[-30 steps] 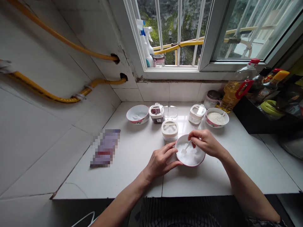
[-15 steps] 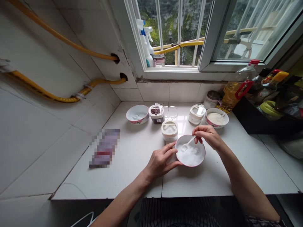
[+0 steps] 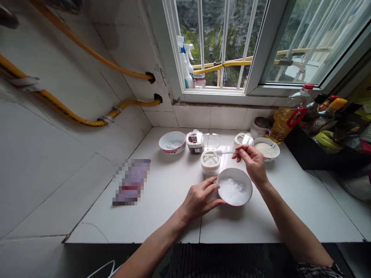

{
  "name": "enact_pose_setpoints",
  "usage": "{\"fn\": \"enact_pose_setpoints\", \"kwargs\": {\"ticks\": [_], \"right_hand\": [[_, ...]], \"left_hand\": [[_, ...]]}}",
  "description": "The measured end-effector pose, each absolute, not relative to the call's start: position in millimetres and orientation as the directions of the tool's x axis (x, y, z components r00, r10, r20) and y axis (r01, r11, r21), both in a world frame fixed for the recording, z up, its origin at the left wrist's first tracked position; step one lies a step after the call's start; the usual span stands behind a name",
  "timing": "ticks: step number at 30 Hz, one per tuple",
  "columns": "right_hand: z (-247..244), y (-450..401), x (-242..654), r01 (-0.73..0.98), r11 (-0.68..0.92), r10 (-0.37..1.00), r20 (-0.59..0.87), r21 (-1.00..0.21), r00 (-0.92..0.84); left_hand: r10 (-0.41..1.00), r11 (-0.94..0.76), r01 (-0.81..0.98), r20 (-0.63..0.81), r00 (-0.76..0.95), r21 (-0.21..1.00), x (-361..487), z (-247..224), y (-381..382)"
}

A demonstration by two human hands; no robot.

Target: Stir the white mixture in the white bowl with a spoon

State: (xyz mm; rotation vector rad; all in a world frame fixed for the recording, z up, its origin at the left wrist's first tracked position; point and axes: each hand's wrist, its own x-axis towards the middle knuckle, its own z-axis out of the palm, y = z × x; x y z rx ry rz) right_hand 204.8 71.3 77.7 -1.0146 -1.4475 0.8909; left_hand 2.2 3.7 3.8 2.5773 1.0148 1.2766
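My left hand (image 3: pixel 204 196) grips the left rim of a bowl (image 3: pixel 247 197) with a pink edge. White granules (image 3: pixel 233 190), like salt or sugar, lie in it. Between the thumb and fingers of my right hand (image 3: pixel 251 160) is the handle of a small white spoon (image 3: pixel 222 153). The spoon is held almost level, its head over the open mouth of a white-rimmed jar (image 3: pixel 210 166) behind the bowl. White contents show inside that jar, and its clear lid (image 3: pixel 212 140) stands flipped back. Whether the spoon's head carries granules is hard to make out.
Behind stand a floral bowl (image 3: pixel 172 150), a jar with dark red contents (image 3: pixel 195 143), another lidded jar (image 3: pixel 242 139) and a bowl of pale powder (image 3: pixel 266 150). An oil bottle (image 3: pixel 285 119) and a black box of bottles (image 3: pixel 310 154) are at right. A blurred purple packet (image 3: pixel 132 181) lies left.
My right hand has lifted the spoon out of the bowl and brought it up and back over the open jar. My left hand stays on the bowl. The camera view has shifted slightly.
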Motion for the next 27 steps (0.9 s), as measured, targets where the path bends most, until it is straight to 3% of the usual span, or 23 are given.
{"fn": "enact_pose_setpoints", "kwargs": {"ticks": [3,5,7,11,18,27], "right_hand": [[73.6,67.2,198.5,0.399,0.645,0.759,0.606,-0.652,-0.237],[72.5,65.7,199.0,0.483,0.77,0.617,0.681,-0.417,-0.394],[74.4,64.9,201.1,0.503,0.817,0.527,0.718,-0.281,-0.455],[80.5,65.0,201.8,0.464,0.862,0.446,0.741,-0.203,-0.503],[71.8,78.0,191.3,0.534,0.845,0.441,0.593,-0.023,-0.674],[89.9,79.6,189.1,0.552,0.832,0.476,0.587,-0.058,-0.655]], "left_hand": [[0.596,-0.776,0.524,0.682,0.425,0.351,3.0,4.8,3.6],[0.591,-0.778,0.525,0.687,0.423,0.346,3.4,5.3,3.8],[0.586,-0.78,0.525,0.69,0.424,0.341,3.5,5.5,3.9],[0.584,-0.781,0.526,0.694,0.422,0.337,3.4,5.5,3.8],[0.567,-0.789,0.522,0.713,0.412,0.326,4.4,5.2,4.3],[0.572,-0.793,0.504,0.701,0.426,0.341,3.8,2.7,5.7]]}}
